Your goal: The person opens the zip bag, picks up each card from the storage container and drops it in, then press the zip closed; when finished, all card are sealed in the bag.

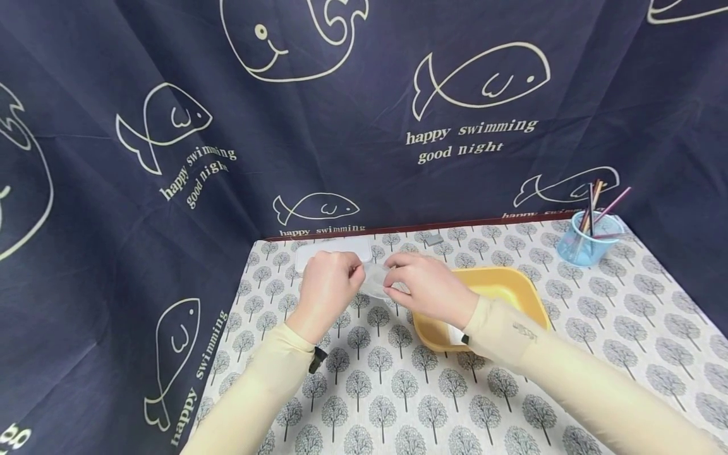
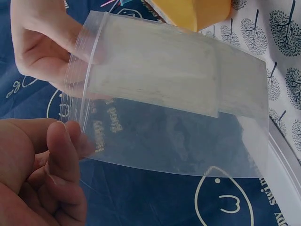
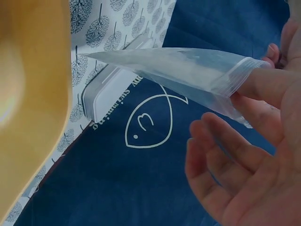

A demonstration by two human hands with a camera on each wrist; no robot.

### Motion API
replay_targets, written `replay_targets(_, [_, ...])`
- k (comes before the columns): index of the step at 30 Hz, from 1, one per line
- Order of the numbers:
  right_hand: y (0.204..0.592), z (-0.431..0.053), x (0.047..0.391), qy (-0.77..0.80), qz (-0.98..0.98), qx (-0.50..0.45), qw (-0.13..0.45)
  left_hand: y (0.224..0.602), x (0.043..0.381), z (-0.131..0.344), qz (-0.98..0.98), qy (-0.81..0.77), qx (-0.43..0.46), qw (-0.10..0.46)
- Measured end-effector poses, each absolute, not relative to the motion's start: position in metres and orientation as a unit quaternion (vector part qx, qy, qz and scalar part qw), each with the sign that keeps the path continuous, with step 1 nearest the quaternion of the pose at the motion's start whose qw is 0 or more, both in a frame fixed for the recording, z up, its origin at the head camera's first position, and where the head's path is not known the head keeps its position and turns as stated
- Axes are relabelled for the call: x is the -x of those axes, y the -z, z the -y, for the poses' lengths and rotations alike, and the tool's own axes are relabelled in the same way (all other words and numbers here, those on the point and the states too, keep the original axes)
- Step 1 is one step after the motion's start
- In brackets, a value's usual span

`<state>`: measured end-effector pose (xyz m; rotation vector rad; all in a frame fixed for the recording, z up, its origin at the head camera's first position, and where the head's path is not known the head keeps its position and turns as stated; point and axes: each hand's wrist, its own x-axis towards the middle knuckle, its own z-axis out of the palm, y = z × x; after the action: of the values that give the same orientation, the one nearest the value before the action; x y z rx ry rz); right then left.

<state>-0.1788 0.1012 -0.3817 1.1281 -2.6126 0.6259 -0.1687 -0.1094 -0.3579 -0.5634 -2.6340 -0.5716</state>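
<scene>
A clear zip-lock bag [image 1: 374, 282] is held up between both hands above the table. Inside it lies a pale, flat rectangular sheet [image 2: 155, 66], seen through the plastic in the left wrist view. My left hand [image 1: 330, 285] pinches the bag's zip edge between thumb and fingertip. At the same edge, farther along, my right hand [image 1: 426, 284] grips the plastic with thumb and forefinger, its other fingers loosely bent in the right wrist view. Whether the zip is sealed, I cannot tell.
Under the right forearm stands a yellow basin [image 1: 537, 306] with something white [image 1: 456, 335] inside. A white flat case [image 1: 334, 245] lies behind the left hand. Farther back are a small grey block [image 1: 433, 239] and a blue cup [image 1: 582, 248] of pencil-like sticks.
</scene>
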Motion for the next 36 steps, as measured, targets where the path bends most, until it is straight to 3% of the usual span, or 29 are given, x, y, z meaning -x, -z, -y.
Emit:
replay_targets(16, [0.384, -0.083, 0.184, -0.139, 0.901, -0.397, 0.108, 0.352, 0.167, 0.104, 0.933, 0.205, 0.216, 0.200])
replay_targets(36, [0.384, -0.067, 0.186, -0.117, 0.939, -0.307, 0.099, 0.349, 0.166, 0.102, 0.927, 0.207, 0.223, 0.217])
